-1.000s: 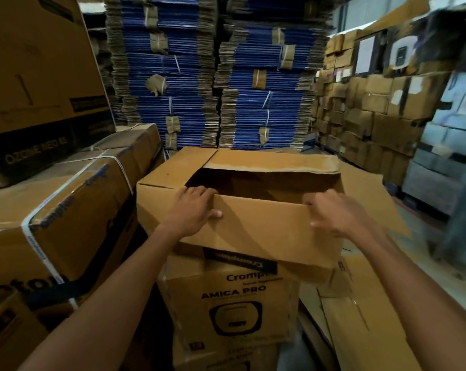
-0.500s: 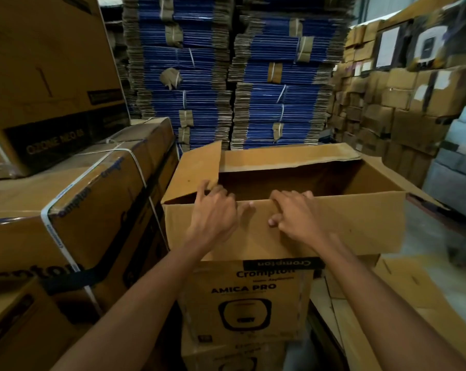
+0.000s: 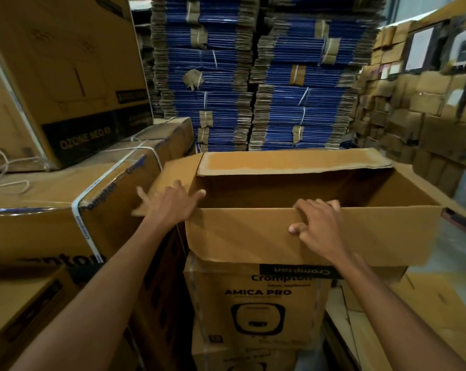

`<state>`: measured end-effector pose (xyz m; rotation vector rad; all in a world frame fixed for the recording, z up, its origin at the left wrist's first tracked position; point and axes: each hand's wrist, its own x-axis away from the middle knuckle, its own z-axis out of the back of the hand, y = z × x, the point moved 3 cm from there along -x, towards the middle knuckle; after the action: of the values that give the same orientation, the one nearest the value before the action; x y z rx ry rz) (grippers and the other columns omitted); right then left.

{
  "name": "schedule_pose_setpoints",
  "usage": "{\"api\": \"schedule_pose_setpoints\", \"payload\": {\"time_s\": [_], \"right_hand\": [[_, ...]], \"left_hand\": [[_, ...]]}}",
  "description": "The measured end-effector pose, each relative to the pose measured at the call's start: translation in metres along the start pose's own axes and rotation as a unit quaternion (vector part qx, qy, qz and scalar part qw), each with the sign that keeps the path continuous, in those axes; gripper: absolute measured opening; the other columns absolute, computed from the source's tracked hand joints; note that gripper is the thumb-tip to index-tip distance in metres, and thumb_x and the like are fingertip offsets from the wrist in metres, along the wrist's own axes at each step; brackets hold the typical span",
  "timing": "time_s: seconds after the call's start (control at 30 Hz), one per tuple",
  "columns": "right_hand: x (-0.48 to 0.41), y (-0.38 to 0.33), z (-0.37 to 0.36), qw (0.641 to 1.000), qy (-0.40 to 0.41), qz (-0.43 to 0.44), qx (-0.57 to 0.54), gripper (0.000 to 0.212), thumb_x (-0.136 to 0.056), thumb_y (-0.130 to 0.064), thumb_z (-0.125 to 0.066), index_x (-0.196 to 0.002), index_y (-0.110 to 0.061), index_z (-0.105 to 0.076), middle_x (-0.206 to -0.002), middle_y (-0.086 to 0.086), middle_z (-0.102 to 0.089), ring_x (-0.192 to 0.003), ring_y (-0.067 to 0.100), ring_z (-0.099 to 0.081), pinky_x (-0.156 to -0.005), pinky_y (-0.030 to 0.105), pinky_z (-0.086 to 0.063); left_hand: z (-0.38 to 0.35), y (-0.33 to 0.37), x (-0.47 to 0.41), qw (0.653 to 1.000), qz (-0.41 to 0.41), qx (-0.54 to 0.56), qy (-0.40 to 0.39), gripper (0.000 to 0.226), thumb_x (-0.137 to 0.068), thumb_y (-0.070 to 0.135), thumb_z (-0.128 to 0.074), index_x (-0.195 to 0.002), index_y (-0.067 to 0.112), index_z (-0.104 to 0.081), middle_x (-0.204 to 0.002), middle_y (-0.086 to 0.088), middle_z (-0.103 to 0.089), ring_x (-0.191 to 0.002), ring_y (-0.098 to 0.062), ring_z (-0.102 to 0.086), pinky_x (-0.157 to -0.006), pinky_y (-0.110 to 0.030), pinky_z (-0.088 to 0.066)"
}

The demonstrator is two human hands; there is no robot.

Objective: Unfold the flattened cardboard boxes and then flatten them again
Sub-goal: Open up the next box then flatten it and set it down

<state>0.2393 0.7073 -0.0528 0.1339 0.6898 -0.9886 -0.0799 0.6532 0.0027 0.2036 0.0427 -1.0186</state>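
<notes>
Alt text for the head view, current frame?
A person's two bare hands work an open cardboard box above a printed Amica Pro carton: the left hand presses flat, fingers spread, on the box's left flap, while the right hand curls its fingers over the near top edge. Bundled stacks of flattened blue cartons rise behind.

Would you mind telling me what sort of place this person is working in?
Most likely a warehouse or packing store: tall bundles of flattened blue cartons, a wall of stacked brown boxes, and strapped appliance cartons.
</notes>
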Motion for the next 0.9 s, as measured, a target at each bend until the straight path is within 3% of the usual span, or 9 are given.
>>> {"api": "schedule_pose_setpoints", "payload": {"time_s": [0.1,0.3,0.47,0.53,0.6,0.67,0.73,0.8,0.9], "right_hand": [[0.001,-0.002,0.001,1.0,-0.007,-0.011,-0.003,0.032,-0.081,-0.042,-0.079,-0.102,-0.024,-0.064,-0.095,-0.008,-0.067,-0.09,0.014,-0.056,-0.086,0.034,-0.027],[0.008,0.0,0.002,0.999,-0.038,-0.025,-0.01,0.041,-0.083,-0.053,-0.074,-0.111,-0.025,-0.063,-0.102,-0.009,-0.066,-0.092,0.01,-0.05,-0.09,0.033,-0.028],[0.008,-0.008,0.007,0.999,0.002,-0.037,-0.016,0.048,-0.097,-0.065,-0.032,-0.091,-0.028,-0.061,-0.078,-0.016,-0.056,-0.074,0.011,-0.052,-0.088,0.038,-0.037],[0.001,-0.015,0.013,0.998,-0.004,-0.062,-0.027,0.046,-0.102,-0.059,-0.032,-0.079,-0.028,-0.058,-0.067,-0.014,-0.054,-0.064,0.01,-0.053,-0.093,0.042,-0.042],[-0.016,-0.021,0.018,0.993,-0.06,-0.096,-0.025,0.042,-0.102,-0.057,-0.04,-0.077,-0.028,-0.058,-0.065,-0.01,-0.056,-0.062,0.008,-0.056,-0.091,0.038,-0.048],[-0.037,-0.024,0.019,0.978,-0.159,-0.135,-0.031,0.033,-0.102,-0.051,-0.049,-0.092,-0.026,-0.068,-0.082,-0.007,-0.065,-0.073,0.008,-0.06,-0.083,0.034,-0.05],[-0.06,-0.023,0.015,0.955,-0.241,-0.155,-0.073,0.024,-0.099,-0.039,-0.06,-0.113,-0.022,-0.071,-0.112,0.0,-0.07,-0.097,0.014,-0.062,-0.09,0.037,-0.049],[-0.077,-0.019,0.008,0.935,-0.299,-0.172,-0.084,0.042,-0.096,-0.031,-0.067,-0.135,-0.017,-0.061,-0.138,0.007,-0.06,-0.121,0.023,-0.057,-0.1,0.042,-0.045],[-0.094,-0.015,-0.001,0.952,-0.237,-0.18,-0.066,0.067,-0.094,-0.025,-0.07,-0.151,-0.012,-0.039,-0.153,0.011,-0.045,-0.138,0.029,-0.045,-0.109,0.046,-0.041]], "left_hand": [[-0.015,0.016,0.001,0.996,-0.026,0.074,-0.036,0.092,-0.09,0.078,-0.043,-0.158,0.02,-0.022,-0.158,-0.018,-0.038,-0.14,-0.042,-0.042,-0.113,-0.064,-0.034],[-0.021,0.049,-0.014,0.997,-0.018,0.05,-0.051,0.104,-0.09,0.076,-0.046,-0.163,0.013,-0.007,-0.168,-0.02,-0.004,-0.153,-0.044,-0.009,-0.118,-0.065,-0.017],[-0.027,0.043,-0.012,0.996,-0.03,0.079,-0.013,0.089,-0.095,0.072,-0.043,-0.159,0.012,-0.027,-0.168,-0.018,-0.011,-0.151,-0.042,-0.021,-0.117,-0.06,-0.026],[-0.028,0.04,-0.009,0.996,-0.035,0.08,-0.008,0.082,-0.096,0.067,-0.045,-0.157,0.013,-0.033,-0.168,-0.017,-0.012,-0.151,-0.041,-0.022,-0.117,-0.06,-0.026],[-0.027,0.038,-0.008,0.996,-0.036,0.086,-0.004,0.077,-0.097,0.063,-0.048,-0.155,0.013,-0.036,-0.169,-0.015,-0.012,-0.151,-0.04,-0.022,-0.117,-0.06,-0.026],[-0.027,0.037,-0.005,0.995,-0.038,0.09,0.008,0.073,-0.098,0.059,-0.05,-0.154,0.013,-0.038,-0.169,-0.014,-0.013,-0.151,-0.04,-0.024,-0.117,-0.059,-0.028],[-0.028,0.036,-0.003,0.995,-0.039,0.089,0.02,0.072,-0.098,0.057,-0.051,-0.153,0.013,-0.039,-0.168,-0.015,-0.015,-0.15,-0.04,-0.025,-0.116,-0.059,-0.03],[-0.029,0.035,0.0,0.995,-0.037,0.089,0.023,0.071,-0.098,0.056,-0.051,-0.154,0.013,-0.038,-0.168,-0.014,-0.014,-0.151,-0.04,-0.024,-0.117,-0.059,-0.03],[-0.029,0.033,0.004,0.995,-0.036,0.09,0.025,0.071,-0.098,0.055,-0.05,-0.154,0.014,-0.037,-0.169,-0.013,-0.011,-0.152,-0.038,-0.021,-0.118,-0.059,-0.028]]}}
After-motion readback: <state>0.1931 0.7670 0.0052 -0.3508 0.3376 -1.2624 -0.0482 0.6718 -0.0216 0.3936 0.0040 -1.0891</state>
